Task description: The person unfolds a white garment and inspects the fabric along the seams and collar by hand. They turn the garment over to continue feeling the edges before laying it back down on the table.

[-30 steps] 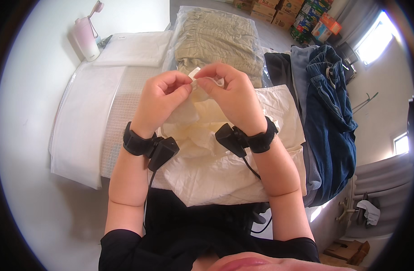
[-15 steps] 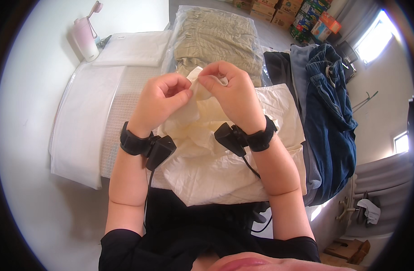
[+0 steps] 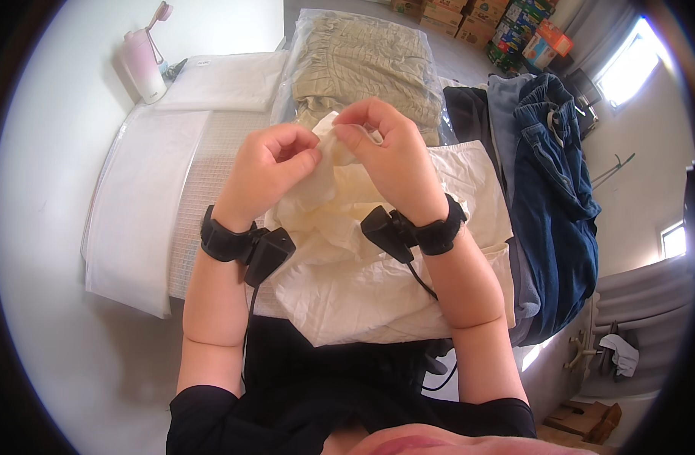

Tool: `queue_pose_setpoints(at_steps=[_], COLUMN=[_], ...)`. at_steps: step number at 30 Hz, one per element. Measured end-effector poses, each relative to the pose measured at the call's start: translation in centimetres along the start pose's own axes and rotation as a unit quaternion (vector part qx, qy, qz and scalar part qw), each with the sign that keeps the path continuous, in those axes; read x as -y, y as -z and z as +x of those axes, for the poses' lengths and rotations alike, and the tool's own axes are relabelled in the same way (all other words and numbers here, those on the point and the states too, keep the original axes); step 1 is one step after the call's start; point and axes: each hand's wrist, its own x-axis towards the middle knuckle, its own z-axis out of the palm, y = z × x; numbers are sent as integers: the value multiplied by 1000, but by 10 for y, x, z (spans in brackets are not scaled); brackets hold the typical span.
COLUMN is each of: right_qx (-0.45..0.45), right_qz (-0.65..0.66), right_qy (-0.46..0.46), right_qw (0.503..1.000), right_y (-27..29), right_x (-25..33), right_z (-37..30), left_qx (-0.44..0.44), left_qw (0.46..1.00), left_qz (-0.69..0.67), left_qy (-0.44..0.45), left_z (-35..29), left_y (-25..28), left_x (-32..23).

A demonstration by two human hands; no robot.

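Note:
A cream cloth garment (image 3: pixel 363 292) lies rumpled over the near middle of the table, with one part of it lifted up. My left hand (image 3: pixel 268 168) pinches the lifted cloth between thumb and fingers, its fingertips at the raised edge. Just to the right, my right hand (image 3: pixel 391 155) pinches the same edge, thumb against forefinger. A small corner of the cloth sticks up between both hands. Which part of the garment this is, I cannot tell.
Beyond my hands lies a folded khaki garment (image 3: pixel 363 57) in a clear bag. Blue jeans (image 3: pixel 552 197) and other dark clothes are piled on the right. White packets (image 3: pixel 139 205) and a pink bottle (image 3: pixel 144 68) occupy the left. Cartons (image 3: pixel 484 19) stand on the floor behind.
My right hand has lifted very slightly, its fingers shifting at the edge of the cloth. My left hand has stayed almost still, and the garment lies as before.

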Motion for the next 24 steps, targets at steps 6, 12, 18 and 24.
queue_pose_setpoints(at_steps=[6, 12, 18, 24], right_qx=[33, 45, 19, 23], right_qz=[3, 7, -2, -5], right_qy=[11, -44, -15, -9], right_qw=[999, 998, 1000, 1000], right_y=[0, 1, 1, 0], right_x=[3, 2, 0, -2], right_z=[-1, 0, 0, 0], left_qx=[-12, -2, 10, 9], left_qw=[1000, 1000, 1000, 1000], left_qz=[-12, -8, 6, 8], left_qy=[-14, -10, -8, -8], left_z=[1, 1, 1, -1], left_y=[-2, -1, 0, 0], left_x=[2, 2, -2, -3])
